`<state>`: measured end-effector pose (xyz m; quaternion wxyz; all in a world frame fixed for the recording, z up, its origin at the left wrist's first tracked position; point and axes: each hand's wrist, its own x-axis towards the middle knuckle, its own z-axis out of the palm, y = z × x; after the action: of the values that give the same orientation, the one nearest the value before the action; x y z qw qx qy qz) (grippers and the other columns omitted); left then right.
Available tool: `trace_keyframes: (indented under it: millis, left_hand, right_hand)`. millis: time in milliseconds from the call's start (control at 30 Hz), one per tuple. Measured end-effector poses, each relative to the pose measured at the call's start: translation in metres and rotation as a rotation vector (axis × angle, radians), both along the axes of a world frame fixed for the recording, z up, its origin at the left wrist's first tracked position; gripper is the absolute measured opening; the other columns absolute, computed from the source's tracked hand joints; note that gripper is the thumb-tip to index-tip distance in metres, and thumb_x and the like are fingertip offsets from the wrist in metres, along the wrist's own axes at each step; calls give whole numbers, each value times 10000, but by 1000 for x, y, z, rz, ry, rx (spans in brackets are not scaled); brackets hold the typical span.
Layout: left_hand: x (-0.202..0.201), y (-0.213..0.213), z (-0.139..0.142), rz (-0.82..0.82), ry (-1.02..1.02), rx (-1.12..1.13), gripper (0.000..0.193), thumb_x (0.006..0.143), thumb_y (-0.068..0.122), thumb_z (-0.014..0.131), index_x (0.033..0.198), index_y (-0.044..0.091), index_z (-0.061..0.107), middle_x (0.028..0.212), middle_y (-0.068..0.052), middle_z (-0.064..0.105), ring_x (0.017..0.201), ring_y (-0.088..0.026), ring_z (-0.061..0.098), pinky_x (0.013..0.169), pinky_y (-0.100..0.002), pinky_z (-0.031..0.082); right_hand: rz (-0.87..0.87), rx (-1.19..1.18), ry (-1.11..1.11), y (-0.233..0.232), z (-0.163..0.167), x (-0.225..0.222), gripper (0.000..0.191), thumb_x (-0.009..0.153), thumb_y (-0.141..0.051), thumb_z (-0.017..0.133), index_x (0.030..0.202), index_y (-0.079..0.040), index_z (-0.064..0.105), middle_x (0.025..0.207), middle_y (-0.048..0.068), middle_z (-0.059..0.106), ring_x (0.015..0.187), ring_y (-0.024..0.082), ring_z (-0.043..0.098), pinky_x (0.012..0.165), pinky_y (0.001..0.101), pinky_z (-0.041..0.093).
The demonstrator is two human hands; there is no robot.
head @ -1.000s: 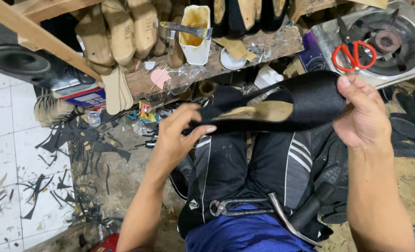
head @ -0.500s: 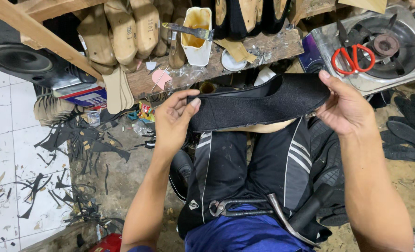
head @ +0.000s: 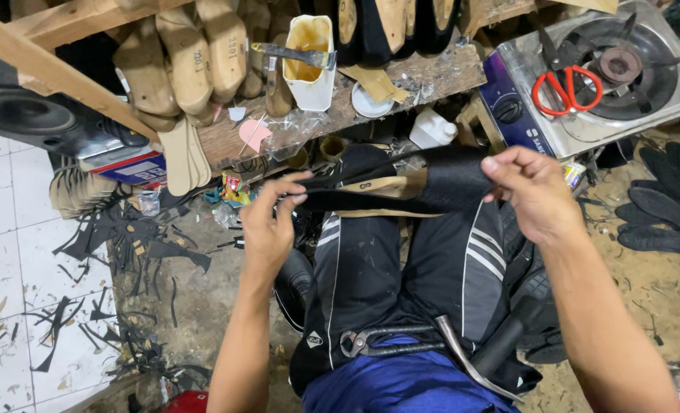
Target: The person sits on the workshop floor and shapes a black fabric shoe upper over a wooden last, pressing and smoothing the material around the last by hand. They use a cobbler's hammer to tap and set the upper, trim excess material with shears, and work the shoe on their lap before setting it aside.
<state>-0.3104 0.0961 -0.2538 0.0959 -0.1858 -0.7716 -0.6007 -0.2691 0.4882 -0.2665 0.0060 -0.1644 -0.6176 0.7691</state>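
Both hands grip a black shoe upper [head: 401, 183] stretched over a tan last above the lap: left hand [head: 267, 222] pinching the pointed end at 9 o'clock, right hand [head: 535, 191] clamping the other end at 3. Pliers [head: 386, 342], perhaps with a hammer, lie at 6. At 10 sits a red-and-blue box [head: 130, 167]; at 1, red scissors [head: 567, 89] on a stove [head: 661, 92].

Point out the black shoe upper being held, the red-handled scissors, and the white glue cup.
Black shoe upper on its last [head: 451, 183], head view, black toe part.
Red-handled scissors [head: 566, 90], head view, handle loops.
White glue cup [head: 312, 76], head view, front wall.
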Motion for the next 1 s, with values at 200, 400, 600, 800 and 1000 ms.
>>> trace_keyframes:
  millis: [200, 400, 600, 800, 1000]
  left_hand:
    - [-13, 72, -40, -70, 52, -34, 205, 940, -184, 544, 1055, -26, 605, 1279, -198, 709, 1244, -280, 691, 988, -337, 593]
    - [-68, 81, -65, -82, -127, 99, 341, 941, -165, 542, 1265, -65, 580, 1332, -186, 682, 1289, -268, 650, 987, -320, 590]
    - [-86, 95, -93, -151, -245, 309, 365, 969, -166, 527, 1303, -62, 631, 1433, -192, 635, 1378, -276, 596, 1063, -328, 532]
    - [-114, 113, -91, -199, -393, 373, 429, 919, -146, 574, 1325, -17, 630, 1537, -177, 528, 1418, -242, 514, 1080, -318, 489]
    - [-163, 144, -83, -229, -357, 325, 425, 927, -134, 643, 1331, 1, 637, 1560, -161, 505, 1411, -225, 512, 1148, -322, 443]
  right_hand:
    - [-27, 381, -127, 57, -42, -21, 143, 926, -136, 779, 908, -31, 684, 809, 18, 669, 666, 102, 589, 598, 261, 493]
    - [-38, 381, -120, 74, -67, -79, 138, 934, -130, 770, 920, -40, 667, 827, 8, 667, 722, 82, 594, 672, 237, 490]
    - [-69, 339, 34, 99, -72, -87, 123, 936, -81, 763, 939, -50, 644, 896, -8, 665, 800, 72, 590, 716, 225, 472]
    - [-58, 35, -7, 122, -86, -104, 55, 943, -55, 726, 943, -62, 672, 920, 14, 694, 787, 102, 624, 719, 271, 511]
    - [-8, -202, 36, 162, -134, -149, 65, 983, -65, 710, 945, -70, 658, 950, 19, 693, 839, 113, 647, 803, 304, 539]
